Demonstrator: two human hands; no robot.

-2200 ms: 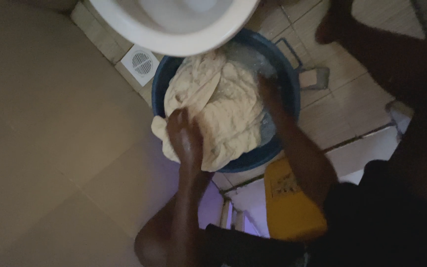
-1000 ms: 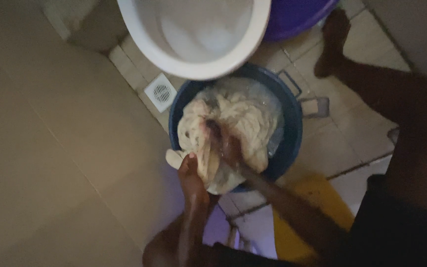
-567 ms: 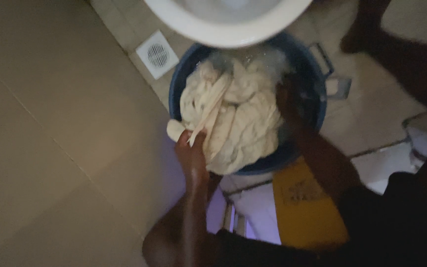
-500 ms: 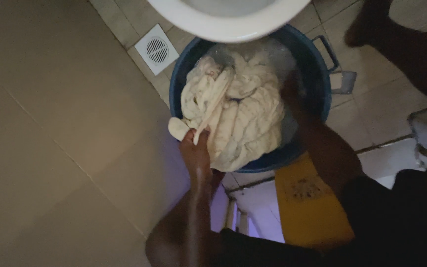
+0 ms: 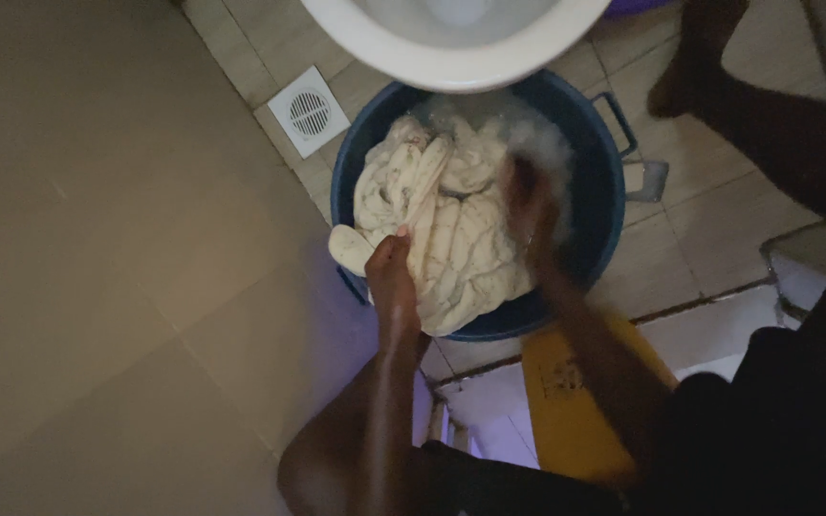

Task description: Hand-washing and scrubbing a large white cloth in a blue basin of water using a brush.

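A large cream cloth (image 5: pixel 451 234) lies bunched and wet in a dark blue basin (image 5: pixel 597 182) on the tiled floor, with one fold hanging over the basin's left rim. My left hand (image 5: pixel 392 277) grips the cloth at that left rim. Blurred by motion, my right hand (image 5: pixel 528 205) presses on the cloth's right side inside the basin. Foam and water show at the basin's far side.
A white toilet bowl (image 5: pixel 461 48) overhangs the basin's far edge. A white floor drain (image 5: pixel 310 112) sits to the left. A yellow object (image 5: pixel 571 401) lies below the basin. My bare foot (image 5: pixel 690 67) and leg stretch along the right. A wall fills the left.
My right hand has shifted from the basin's right rim onto the cloth. The left hand has kept its grip at the left rim. The view has tilted slightly.
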